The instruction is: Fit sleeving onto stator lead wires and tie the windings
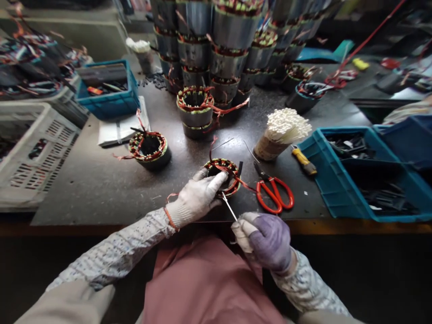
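My left hand point(200, 193), in a white knit glove, grips the near-left side of a motor stator point(236, 167), with its thumb and fingers over the rim. This stator has red-brown copper windings and lies at the table's front; a black sleeve piece stands up on its right. My right hand point(265, 238), in a purple and white glove, is closed on one end of a thin white cable tie point(230, 208). The tie's far end meets the stator's near rim. Red-handled scissors point(275, 193) lie to the right of the stator.
Another stator point(150, 150) sits left, one point(195, 112) behind, with tall stacks of stators point(229, 63) beyond. White ties fill a cup point(270, 146); a yellow-handled tool point(303, 160) lies beside it. Blue bins point(324, 180) stand right, a blue bin point(104, 105) and white crate point(43, 157) left.
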Demonstrator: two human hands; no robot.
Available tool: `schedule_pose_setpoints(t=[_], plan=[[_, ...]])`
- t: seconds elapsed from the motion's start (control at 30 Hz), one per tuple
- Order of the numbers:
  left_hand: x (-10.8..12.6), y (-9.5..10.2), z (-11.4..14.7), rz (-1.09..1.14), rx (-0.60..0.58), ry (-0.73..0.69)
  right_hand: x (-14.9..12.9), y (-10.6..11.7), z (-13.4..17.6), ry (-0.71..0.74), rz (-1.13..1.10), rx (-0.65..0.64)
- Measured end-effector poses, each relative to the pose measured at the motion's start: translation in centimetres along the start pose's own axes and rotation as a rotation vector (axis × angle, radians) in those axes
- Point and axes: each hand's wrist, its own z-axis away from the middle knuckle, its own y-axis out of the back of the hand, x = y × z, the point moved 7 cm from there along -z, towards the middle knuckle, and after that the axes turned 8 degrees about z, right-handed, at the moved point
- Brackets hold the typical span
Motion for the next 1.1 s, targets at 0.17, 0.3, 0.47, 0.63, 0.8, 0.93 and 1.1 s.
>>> schedule_pose_setpoints(t=[0.17, 0.3, 0.47, 0.63, 0.8, 0.93, 1.1], plan=[[-0.2, -0.1, -0.9, -0.072, -0.137, 0.169, 0.9, -2.9, 2.4, -0.607, -0.918, -0.153], [0.4, -0.6, -1.5, -0.123, -0.197, 0.154, 2.0, -4.7, 0.9, -0.946, -1.328, -0.102], [1.7, 0.0, 0.1, -0.141, -0.155, 0.126, 6.6, -5.0, -2.1, -0.960, -1.127, 0.178], [1.9, 2.4, 1.7, -0.349, -0.112, 0.216, 5.0, -4.4, 2.2, -0.558, -0.559, 0.044], [0.3, 2.7, -1.2, -0.363, -0.508, 0.159, 3.7, -5.9, 2.3, -0.161, -0.219, -0.118], [-1.3, 3.0, -2.9, -0.228, -0.611, -0.038, 5.4, -6.4, 0.3, -0.054, -0.306, -0.153], [-1.6, 2.6, -2.2, -0.342, -0.577, -0.298, 7.4, -4.7, -1.1, 0.148, -0.455, -0.195]])
